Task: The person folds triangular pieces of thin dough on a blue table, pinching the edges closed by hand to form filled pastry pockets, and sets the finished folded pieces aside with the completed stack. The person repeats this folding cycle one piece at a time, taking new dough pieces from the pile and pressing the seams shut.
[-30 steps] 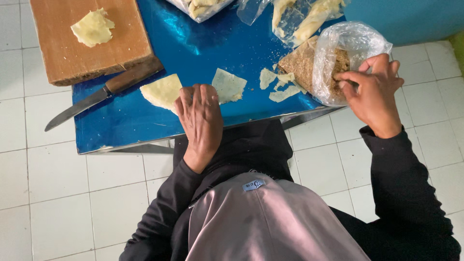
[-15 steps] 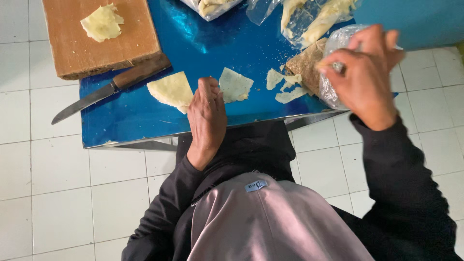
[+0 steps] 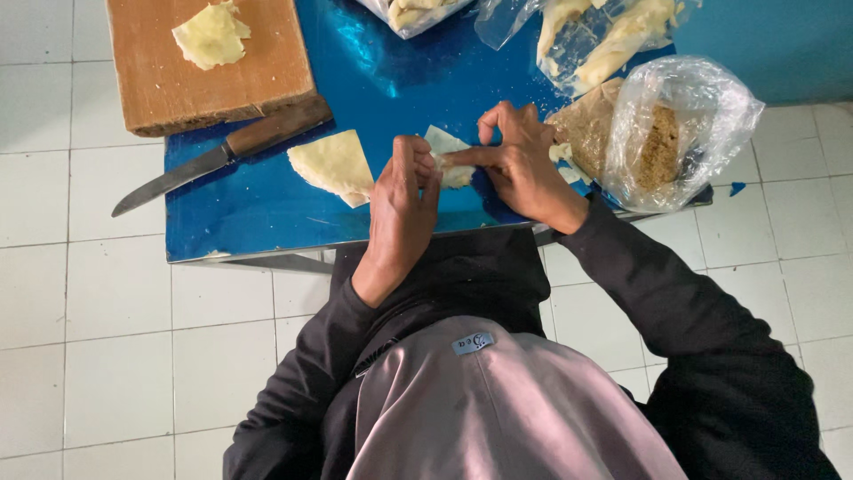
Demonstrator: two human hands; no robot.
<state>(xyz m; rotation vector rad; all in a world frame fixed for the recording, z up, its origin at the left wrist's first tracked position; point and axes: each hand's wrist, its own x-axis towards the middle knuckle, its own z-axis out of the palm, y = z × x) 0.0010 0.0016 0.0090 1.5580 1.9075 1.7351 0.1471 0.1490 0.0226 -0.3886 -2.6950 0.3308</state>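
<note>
A small pale dough piece (image 3: 447, 142) lies on the blue table (image 3: 267, 213) between my two hands. My left hand (image 3: 402, 209) rests with its fingers curled against the piece's left edge and pinches it. My right hand (image 3: 522, 169) reaches in from the right, forefinger and thumb laid across the same piece. A larger wedge of flat dough (image 3: 333, 164) lies just left of my left hand. To the right of my right hand stands an open clear plastic bag with brown crumbly filling (image 3: 662, 142).
A wooden cutting board (image 3: 160, 80) with a lump of dough (image 3: 211, 36) sits at the table's back left. A knife (image 3: 213, 162) lies in front of it, blade pointing left. Clear bags of dough strips (image 3: 604, 36) lie at the back. White floor tiles (image 3: 80, 338) surround the table.
My right hand has left the bag of brown filling and moved left onto the small dough piece. My left hand has shifted from lying flat to pinching that piece.
</note>
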